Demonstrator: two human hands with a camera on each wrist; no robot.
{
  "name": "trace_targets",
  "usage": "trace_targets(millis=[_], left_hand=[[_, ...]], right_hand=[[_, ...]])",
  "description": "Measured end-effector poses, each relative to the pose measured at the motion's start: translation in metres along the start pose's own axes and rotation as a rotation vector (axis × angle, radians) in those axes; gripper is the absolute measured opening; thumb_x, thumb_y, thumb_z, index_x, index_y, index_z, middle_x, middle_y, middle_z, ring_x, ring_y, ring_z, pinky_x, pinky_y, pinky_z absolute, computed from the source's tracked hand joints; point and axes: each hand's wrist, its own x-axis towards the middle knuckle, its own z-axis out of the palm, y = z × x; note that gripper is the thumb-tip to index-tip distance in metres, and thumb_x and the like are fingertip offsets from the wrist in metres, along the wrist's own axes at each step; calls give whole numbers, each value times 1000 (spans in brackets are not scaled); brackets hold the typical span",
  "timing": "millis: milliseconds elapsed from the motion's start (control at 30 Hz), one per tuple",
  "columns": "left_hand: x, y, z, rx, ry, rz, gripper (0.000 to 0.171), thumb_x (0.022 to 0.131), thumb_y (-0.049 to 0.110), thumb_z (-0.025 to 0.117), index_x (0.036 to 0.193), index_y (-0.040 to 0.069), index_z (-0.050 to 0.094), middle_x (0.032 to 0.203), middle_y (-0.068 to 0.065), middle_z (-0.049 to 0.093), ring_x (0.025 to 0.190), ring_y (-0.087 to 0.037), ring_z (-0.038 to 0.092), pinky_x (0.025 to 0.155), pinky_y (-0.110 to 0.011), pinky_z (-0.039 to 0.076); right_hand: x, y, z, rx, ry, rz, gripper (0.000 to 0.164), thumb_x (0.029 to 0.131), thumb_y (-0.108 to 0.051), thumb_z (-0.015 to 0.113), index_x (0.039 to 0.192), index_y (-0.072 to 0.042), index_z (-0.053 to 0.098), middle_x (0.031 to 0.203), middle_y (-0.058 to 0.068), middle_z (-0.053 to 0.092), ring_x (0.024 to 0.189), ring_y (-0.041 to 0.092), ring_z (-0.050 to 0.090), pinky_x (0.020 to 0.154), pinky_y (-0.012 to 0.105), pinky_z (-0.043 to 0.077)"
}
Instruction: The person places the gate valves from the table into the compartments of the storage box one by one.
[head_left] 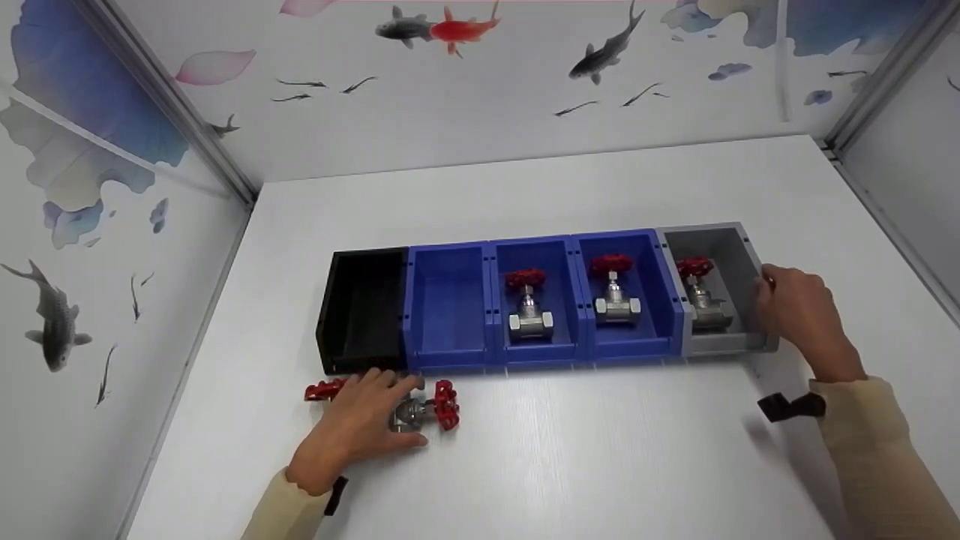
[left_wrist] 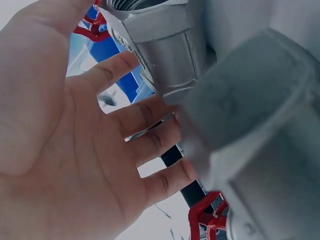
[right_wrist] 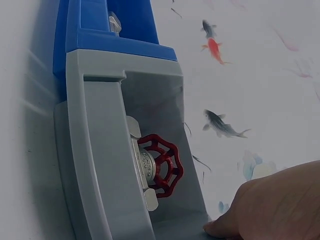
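In the head view, the left hand (head_left: pixel 360 420) reaches over the near valve (head_left: pixel 409 414), its fingers spread and its thumb apart, with the red handwheel (head_left: pixel 447 405) pointing right. A second valve lies mostly hidden under that hand; its red wheel (head_left: pixel 324 390) shows to the left. Both are on the white table (head_left: pixel 600 450), just in front of the black bin (head_left: pixel 367 307), which heads a row continuing rightward with the left blue bin (head_left: pixel 450 315), the middle blue bin (head_left: pixel 536 255), the right blue bin (head_left: pixel 660 322) and the gray bin (head_left: pixel 727 255). The middle blue bin contains a valve (head_left: pixel 530 322), the right blue bin another, and the gray bin a third, each with its wheel toward the back. The right hand (head_left: pixel 802 315) grips the gray bin's right side wall with curled fingers. Behind stands a white panel (head_left: pixel 487 90) painted with fish. In the left wrist view, the palm is exposed and the fingers are parted, their tips passing behind two metal valve bodies, the upper showing a threaded opening, the closer one blurred; whether the tips touch metal I cannot tell. In the right wrist view, a fingertip meets the gray bin's rim at lower right, near the valve inside, while much of that hand lies outside the picture.
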Motion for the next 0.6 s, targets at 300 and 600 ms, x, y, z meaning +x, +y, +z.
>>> trace_targets(millis=[300,600], left_hand=[[-1,1,1,27,-10,22,72,72,50,85,132,21,58,124,-14,61,116,-35,52,105,-60,38],[1,0,4,84,0,71,63,76,48,83,128,18,62,126,-15,61,115,-34,52,105,-58,38]], right_hand=[[0,1,0,14,-9,-1,34,101,-6,43,117,23,54,99,41,60,79,46,60,66,58,45],[-1,0,0,10,-5,-1,30,101,-5,45,112,21,56,94,39,61,76,45,59,64,57,45]])
